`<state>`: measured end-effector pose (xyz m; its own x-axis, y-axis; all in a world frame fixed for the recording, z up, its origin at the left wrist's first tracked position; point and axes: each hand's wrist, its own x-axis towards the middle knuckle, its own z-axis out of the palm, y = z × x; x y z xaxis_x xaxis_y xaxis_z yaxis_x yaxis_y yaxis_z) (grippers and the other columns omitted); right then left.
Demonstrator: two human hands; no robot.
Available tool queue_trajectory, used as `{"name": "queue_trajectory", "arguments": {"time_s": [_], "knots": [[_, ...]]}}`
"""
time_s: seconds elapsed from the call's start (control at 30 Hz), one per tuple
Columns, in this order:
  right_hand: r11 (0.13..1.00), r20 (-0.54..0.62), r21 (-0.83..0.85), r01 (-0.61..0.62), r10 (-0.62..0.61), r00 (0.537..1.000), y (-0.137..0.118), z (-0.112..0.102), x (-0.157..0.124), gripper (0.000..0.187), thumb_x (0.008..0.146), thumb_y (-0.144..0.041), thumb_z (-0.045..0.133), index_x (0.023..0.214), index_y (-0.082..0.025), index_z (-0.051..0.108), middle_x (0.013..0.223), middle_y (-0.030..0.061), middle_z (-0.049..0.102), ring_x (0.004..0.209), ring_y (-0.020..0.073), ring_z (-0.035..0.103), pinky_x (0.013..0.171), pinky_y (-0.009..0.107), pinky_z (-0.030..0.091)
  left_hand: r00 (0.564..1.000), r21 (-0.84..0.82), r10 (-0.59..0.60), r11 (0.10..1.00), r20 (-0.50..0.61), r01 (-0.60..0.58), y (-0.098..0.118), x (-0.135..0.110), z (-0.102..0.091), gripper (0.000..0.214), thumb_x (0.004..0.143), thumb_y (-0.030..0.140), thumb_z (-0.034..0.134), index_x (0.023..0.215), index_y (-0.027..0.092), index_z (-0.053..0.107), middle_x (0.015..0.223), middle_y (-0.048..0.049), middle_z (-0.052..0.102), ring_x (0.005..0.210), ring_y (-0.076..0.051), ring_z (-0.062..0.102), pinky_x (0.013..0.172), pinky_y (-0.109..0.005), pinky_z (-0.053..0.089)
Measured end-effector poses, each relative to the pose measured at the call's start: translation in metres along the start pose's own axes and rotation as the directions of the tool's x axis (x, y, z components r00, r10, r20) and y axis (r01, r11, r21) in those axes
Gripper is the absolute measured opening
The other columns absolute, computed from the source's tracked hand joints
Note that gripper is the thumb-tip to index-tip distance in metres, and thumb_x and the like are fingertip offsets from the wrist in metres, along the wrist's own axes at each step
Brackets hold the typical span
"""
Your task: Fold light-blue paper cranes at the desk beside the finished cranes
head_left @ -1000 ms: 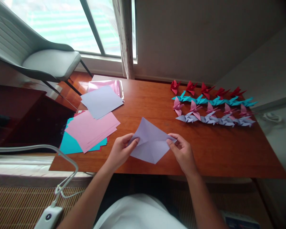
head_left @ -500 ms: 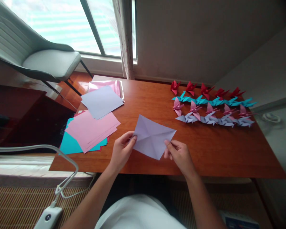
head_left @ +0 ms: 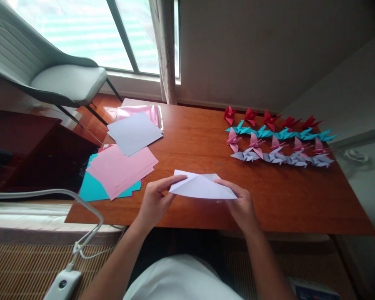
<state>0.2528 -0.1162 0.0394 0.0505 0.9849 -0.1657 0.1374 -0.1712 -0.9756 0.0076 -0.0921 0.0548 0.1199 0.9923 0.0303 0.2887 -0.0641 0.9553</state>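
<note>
A creased sheet of pale lilac origami paper (head_left: 203,187) is held between my two hands above the near part of the table, bent along its creases. My left hand (head_left: 158,195) pinches its left side, fingers on top. At the right side, my right hand (head_left: 240,200) grips the paper between fingers and thumb. To the left lie loose pink sheets (head_left: 121,166) over turquoise sheets (head_left: 93,187), with pale lilac sheets (head_left: 136,133) beyond. Folded paper cranes stand in rows at the right: red (head_left: 270,119), turquoise (head_left: 284,132), pink (head_left: 255,143) and lilac (head_left: 275,156).
The wooden table (head_left: 187,133) spans the view. A clear-wrapped pink packet (head_left: 143,111) lies at its far left. A grey chair (head_left: 71,83) stands beyond the left edge by the window. A white power strip (head_left: 64,285) and cable (head_left: 50,193) are at the lower left.
The lilac paper has gone from nearly flat and spread out to bent along its creases, its face tilted. Both hands have turned with it and still hold its sides.
</note>
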Motion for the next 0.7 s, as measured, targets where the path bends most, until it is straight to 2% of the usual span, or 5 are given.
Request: {"name": "queue_trajectory", "arguments": {"time_s": [0.07,0.13,0.33,0.53,0.7], "knots": [[0.997,-0.028,-0.017,0.073,-0.073,0.997,-0.001,-0.002,0.000,0.020,0.083,-0.024,0.071,0.100,-0.027,0.080,0.101,0.0026,0.080,0.080,0.0204,0.076,0.069,0.028,0.061,0.997,0.005,0.074,0.997,-0.009,-0.074,0.003,0.001,-0.004,0.027,0.082,0.016,0.065,0.104,0.021,0.080,0.103,-0.0067,0.079,0.092,-0.023,0.075,0.078,-0.027,0.058],[0.984,-0.041,-0.047,0.169,-0.171,0.984,-0.003,-0.006,0.001,0.025,0.085,-0.016,0.065,0.098,-0.031,0.081,0.098,0.0000,0.080,0.088,0.0203,0.077,0.077,0.028,0.061,0.990,-0.007,0.141,0.990,0.009,-0.141,0.005,0.002,-0.008,0.027,0.083,0.014,0.065,0.103,0.022,0.081,0.104,-0.0069,0.079,0.093,-0.023,0.075,0.081,-0.028,0.059],[0.888,0.049,-0.166,0.429,-0.427,0.903,-0.011,-0.022,0.002,0.041,0.085,-0.006,0.061,0.104,-0.037,0.078,0.100,-0.0039,0.080,0.089,0.0163,0.077,0.079,0.024,0.060,0.942,0.003,0.321,0.946,0.096,-0.323,0.004,0.003,-0.017,0.028,0.091,0.013,0.059,0.105,0.024,0.080,0.096,-0.0070,0.080,0.082,-0.019,0.076,0.069,-0.023,0.058],[0.838,0.137,-0.212,0.503,-0.484,0.864,-0.017,-0.034,-0.001,0.040,0.089,-0.008,0.061,0.112,-0.037,0.076,0.106,-0.0020,0.079,0.091,0.0170,0.076,0.078,0.025,0.061,0.906,0.036,0.397,0.913,0.148,-0.406,0.006,0.001,-0.024,0.027,0.096,0.019,0.057,0.112,0.025,0.078,0.099,-0.0085,0.079,0.079,-0.016,0.074,0.065,-0.019,0.054],[0.834,0.146,-0.251,0.491,-0.469,0.871,-0.025,-0.038,-0.003,0.031,0.091,-0.016,0.062,0.109,-0.037,0.077,0.106,-0.0001,0.079,0.091,0.0203,0.076,0.076,0.030,0.062,0.913,0.064,0.352,0.926,0.204,-0.371,0.009,-0.002,-0.028,0.029,0.099,0.029,0.053,0.114,0.026,0.078,0.097,-0.0090,0.078,0.079,-0.017,0.071,0.069,-0.022,0.054]]}}
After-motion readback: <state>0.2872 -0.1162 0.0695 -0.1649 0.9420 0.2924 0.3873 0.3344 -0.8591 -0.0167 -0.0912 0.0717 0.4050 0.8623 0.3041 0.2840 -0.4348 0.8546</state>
